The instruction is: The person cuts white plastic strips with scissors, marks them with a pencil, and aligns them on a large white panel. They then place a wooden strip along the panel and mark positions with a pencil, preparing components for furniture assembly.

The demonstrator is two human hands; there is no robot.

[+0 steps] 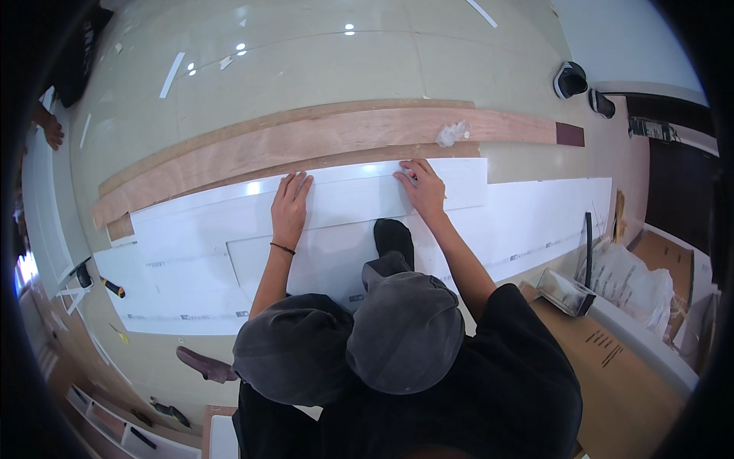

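Note:
A long white sheet [348, 195] lies across the floor in front of me, on top of a larger white sheet [527, 222]. My left hand [290, 208] rests on the upper sheet near its far edge, fingers stretched out and thumb a little apart. Farther right along the same edge, my right hand [425, 191] is closed in a pinch. A small dark and red bit shows between its fingers; its kind is hidden. Just beyond that edge lie long wooden boards [321, 134], one over another. My foot in a dark sock [394, 236] stands on the white sheet between my arms.
Crumpled clear plastic [453, 134] sits on the boards. At left are a yellow-black tool [112, 288] and a brown slipper [206, 364]; another person's hand [53, 131] touches a white panel. A cardboard box [612, 375] and plastic bag [631, 279] stand at right. Shoes [570, 80] lie far right.

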